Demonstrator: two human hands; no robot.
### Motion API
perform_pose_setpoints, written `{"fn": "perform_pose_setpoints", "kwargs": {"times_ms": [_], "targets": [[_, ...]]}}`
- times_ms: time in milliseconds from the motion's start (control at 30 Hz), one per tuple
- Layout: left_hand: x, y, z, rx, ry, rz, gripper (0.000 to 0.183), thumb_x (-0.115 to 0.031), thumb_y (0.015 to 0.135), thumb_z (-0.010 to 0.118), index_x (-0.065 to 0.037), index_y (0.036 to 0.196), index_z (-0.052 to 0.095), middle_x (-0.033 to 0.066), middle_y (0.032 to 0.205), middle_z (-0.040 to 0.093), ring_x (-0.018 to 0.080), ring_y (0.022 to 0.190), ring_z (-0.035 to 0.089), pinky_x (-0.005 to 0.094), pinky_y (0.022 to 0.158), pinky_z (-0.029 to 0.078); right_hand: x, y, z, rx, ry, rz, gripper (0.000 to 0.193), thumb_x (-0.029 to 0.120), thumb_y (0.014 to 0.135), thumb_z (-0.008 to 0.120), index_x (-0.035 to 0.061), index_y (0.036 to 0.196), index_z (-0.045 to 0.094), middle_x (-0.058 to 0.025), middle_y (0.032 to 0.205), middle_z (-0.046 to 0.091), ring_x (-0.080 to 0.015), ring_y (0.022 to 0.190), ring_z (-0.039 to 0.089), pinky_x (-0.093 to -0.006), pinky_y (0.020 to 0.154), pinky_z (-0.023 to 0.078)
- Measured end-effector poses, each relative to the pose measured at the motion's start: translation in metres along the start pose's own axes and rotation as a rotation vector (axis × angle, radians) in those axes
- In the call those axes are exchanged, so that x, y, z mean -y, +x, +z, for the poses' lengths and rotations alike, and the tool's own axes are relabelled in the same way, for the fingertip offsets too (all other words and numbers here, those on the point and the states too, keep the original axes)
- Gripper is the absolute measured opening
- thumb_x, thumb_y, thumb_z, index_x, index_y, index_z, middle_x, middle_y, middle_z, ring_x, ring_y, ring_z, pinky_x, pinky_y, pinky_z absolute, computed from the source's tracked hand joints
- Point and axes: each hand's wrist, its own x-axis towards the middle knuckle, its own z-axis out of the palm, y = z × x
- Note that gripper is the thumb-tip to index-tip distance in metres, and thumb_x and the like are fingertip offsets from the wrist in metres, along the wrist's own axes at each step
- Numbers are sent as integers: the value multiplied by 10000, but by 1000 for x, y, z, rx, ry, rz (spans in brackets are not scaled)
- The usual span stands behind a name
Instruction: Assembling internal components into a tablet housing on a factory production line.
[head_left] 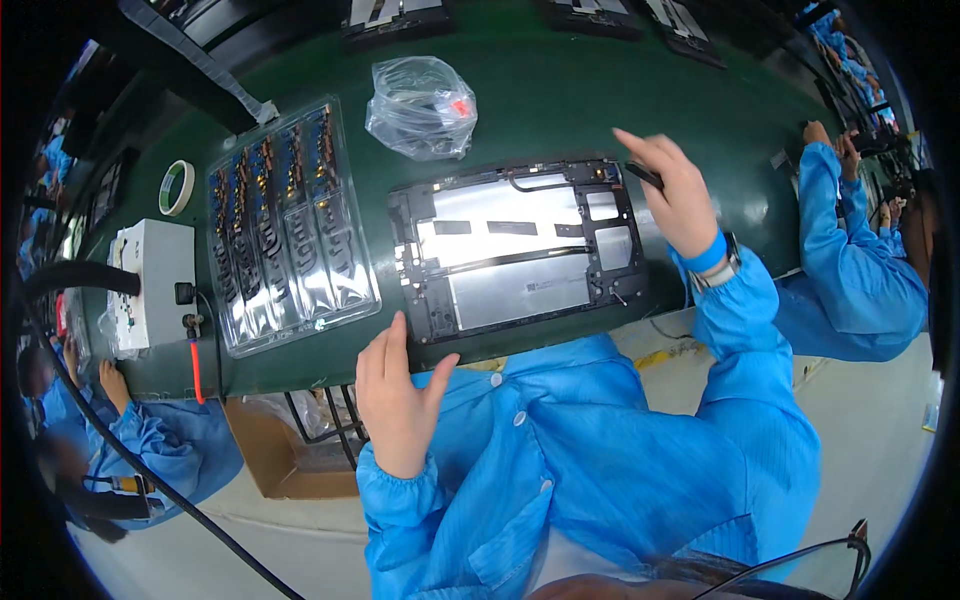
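A tablet with its inside laid open [520, 300] lies on the green table in front of me, showing silver plates, a black frame and dark cables. My left hand [395, 405] is at the table's front edge by the tablet's near left corner, fingers spread and nothing in it. Beyond the tablet's far right corner, my right hand [682, 200] grips a slim black tool [645, 175], its index finger stretched out. Much of the tool is hidden in the hand, so its exact kind is unclear. A blue band circles that wrist.
Left of the tablet sits a clear plastic tray [300, 225] of small cable parts. Around it are a tape roll [177, 188], a white box [160, 270] and a crumpled plastic bag [420, 105]. More tablets [395, 18] line the far edge. Co-workers in blue [850, 260] sit on both sides.
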Motion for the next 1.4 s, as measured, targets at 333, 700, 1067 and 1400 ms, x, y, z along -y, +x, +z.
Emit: {"fn": "perform_pose_setpoints", "kwargs": {"times_ms": [333,700,1067,1400], "targets": [[7,8,12,14,-138,-32,480,-201,643,758,30,1017,565,134,811,552,290,723,526,359,624,430,-15,-78,-3,140,1039,707,632,114,807,597,-20,1333,274,-107,1274,400,-185,1149,415,-288,962,334],[-51,68,35,205,-444,829,606,-203,724,614,-20,1258,392,220,1272,390,348,1083,460,385,857,416,8,118,-40,-102,1199,473,326,196,830,573,65,1119,498,-11,778,579,-100,497,496,-226,405,377],[-67,63,102,255,-1148,342,672,-68,729,557,30,1313,239,292,1336,169,445,1204,286,453,1003,282,105,420,253,-221,1162,462,246,184,733,662,21,876,546,-78,708,565,-169,538,495,-324,437,380],[-65,56,104,301,-1105,221,654,-49,716,545,38,1296,255,292,1340,156,449,1209,277,452,1013,271,153,428,355,127,1332,633,384,114,697,699,-132,948,543,-205,907,608,-298,813,609,-391,659,477]]}}
